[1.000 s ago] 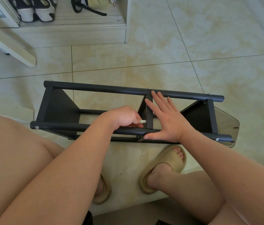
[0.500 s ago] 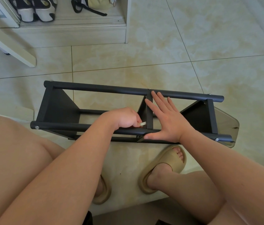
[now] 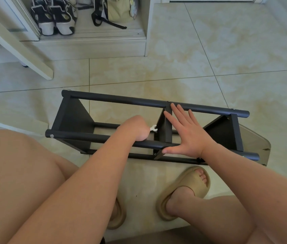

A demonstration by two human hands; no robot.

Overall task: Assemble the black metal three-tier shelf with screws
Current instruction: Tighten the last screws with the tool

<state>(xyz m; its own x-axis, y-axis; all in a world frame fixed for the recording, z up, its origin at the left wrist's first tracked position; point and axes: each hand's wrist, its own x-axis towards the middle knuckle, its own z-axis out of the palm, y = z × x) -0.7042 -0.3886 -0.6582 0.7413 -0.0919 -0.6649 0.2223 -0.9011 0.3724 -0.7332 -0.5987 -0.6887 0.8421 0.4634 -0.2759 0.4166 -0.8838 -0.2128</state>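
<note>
Left hand (image 3: pixel 135 128) grips the small white wrench (image 3: pixel 153 128), now rotated slightly. Right hand (image 3: pixel 188 136) stays flat, fingers spread, bracing the middle tier (image 3: pixel 168 125) of the black shelf (image 3: pixel 121 100). Tightening is probably progressing.

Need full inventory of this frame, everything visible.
shelf: 1, black, on its side, centre
wrench: 1, white, beside shelf's middle panel
cabinet: 1, white, top left
sneakers: 2, black and white, inside cabinet
bag: 1, pale yellow, black straps, right of sneakers
board: 1, white, slanting at left
floor: 1, beige tiles
slippers: 2, tan, on the person's feet
left hand: 1, grips wrench
right hand: 1, flat on shelf's middle panel
</note>
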